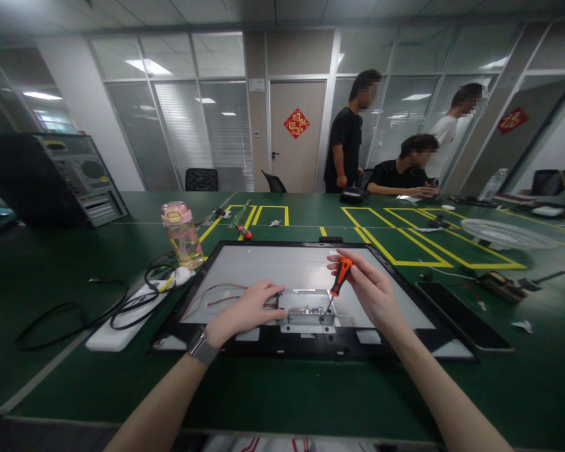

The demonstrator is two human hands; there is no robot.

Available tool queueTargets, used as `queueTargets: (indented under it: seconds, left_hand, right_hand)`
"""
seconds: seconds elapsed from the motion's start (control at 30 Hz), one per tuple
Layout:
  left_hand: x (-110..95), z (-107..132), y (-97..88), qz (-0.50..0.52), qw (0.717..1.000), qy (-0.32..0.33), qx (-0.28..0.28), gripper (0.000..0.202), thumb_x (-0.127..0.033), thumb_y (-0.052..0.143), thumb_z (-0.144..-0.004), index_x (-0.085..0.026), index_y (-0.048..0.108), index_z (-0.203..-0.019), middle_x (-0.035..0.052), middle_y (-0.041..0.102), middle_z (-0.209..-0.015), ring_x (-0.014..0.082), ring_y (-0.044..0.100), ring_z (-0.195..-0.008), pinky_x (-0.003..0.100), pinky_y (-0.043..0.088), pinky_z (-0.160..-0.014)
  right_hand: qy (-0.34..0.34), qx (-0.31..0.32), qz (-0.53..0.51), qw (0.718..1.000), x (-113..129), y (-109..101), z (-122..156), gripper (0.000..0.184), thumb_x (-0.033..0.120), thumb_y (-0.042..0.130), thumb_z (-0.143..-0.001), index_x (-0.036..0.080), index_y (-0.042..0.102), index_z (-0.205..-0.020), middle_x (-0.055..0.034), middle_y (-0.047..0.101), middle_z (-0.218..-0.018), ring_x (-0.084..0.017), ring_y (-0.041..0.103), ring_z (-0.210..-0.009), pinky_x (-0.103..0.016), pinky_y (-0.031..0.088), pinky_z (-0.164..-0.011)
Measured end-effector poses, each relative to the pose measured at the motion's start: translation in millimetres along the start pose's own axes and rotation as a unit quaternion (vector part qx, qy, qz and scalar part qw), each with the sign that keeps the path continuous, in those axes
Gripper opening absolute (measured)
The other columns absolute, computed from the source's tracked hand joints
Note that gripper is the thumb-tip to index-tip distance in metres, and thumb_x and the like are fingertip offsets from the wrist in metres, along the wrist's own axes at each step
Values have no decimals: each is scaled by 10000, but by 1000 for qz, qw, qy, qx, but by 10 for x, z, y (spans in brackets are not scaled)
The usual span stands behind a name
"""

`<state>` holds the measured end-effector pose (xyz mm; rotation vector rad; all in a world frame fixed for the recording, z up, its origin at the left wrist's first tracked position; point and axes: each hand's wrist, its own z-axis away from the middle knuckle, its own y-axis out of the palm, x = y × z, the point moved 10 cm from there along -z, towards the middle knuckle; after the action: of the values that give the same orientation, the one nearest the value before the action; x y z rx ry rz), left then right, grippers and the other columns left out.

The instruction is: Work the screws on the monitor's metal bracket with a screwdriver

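A flat display panel with a black frame lies on the green table before me. On its lower middle sits a silver metal bracket. My right hand holds an orange and black screwdriver at a slant, its tip down at the bracket's right side. Whether the tip sits in a screw I cannot tell. My left hand, with a watch on the wrist, rests on the panel, fingers stretched and thumb apart, touching the bracket's left edge. Thin wires run left from under that hand.
Left of the panel are a white power strip, black cables and a pink-lidded bottle. A computer case stands far left. At right lie a black phone and a tool. Several people are across the table.
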<state>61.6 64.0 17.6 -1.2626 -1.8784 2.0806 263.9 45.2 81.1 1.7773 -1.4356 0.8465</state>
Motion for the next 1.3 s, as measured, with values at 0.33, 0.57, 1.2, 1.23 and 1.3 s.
queueTargets:
  seconds: [0.33,0.57,1.2,1.23,1.3]
  left_hand:
    - [-13,-1,-11,0,1000,0,-5,538,-488,567,-832,-238,483,-1301,65,512,-1156,232,506,-1072,322,377,-954]
    - [-2,-4,-8,-1,1000,6,-7,549,-507,558,-829,-245,478,-1305,61,512,-1157,234,507,-1067,326,377,-950]
    - [-11,4,-6,9,1000,-1,-4,545,-503,560,-830,-253,476,-1307,65,510,-1165,237,501,-1075,328,375,-954]
    - [-14,3,-7,8,1000,-1,-4,544,-498,562,-830,-248,478,-1306,66,511,-1162,236,502,-1073,325,376,-953]
    - [-20,2,-10,3,1000,-2,-4,544,-493,566,-829,-238,483,-1302,68,511,-1161,237,503,-1072,324,376,-955]
  right_hand:
    - [-71,-100,167,978,233,-96,33,129,312,673,-767,249,688,-879,-34,615,-903,-190,598,-847,-323,512,-747]
    - [-43,-54,132,989,166,-14,48,294,332,486,-895,239,613,-1143,-76,670,-1015,-223,645,-889,-418,503,-823]
    - [-65,-108,190,974,213,-94,51,181,307,637,-790,231,657,-953,-38,613,-869,-195,604,-820,-354,506,-779]
    - [-66,-95,185,976,212,-74,46,184,305,612,-806,230,651,-970,-43,619,-880,-199,606,-832,-357,504,-785]
    - [-61,-57,159,984,198,-6,43,232,294,534,-851,232,623,-1056,-59,647,-930,-215,616,-882,-384,500,-811]
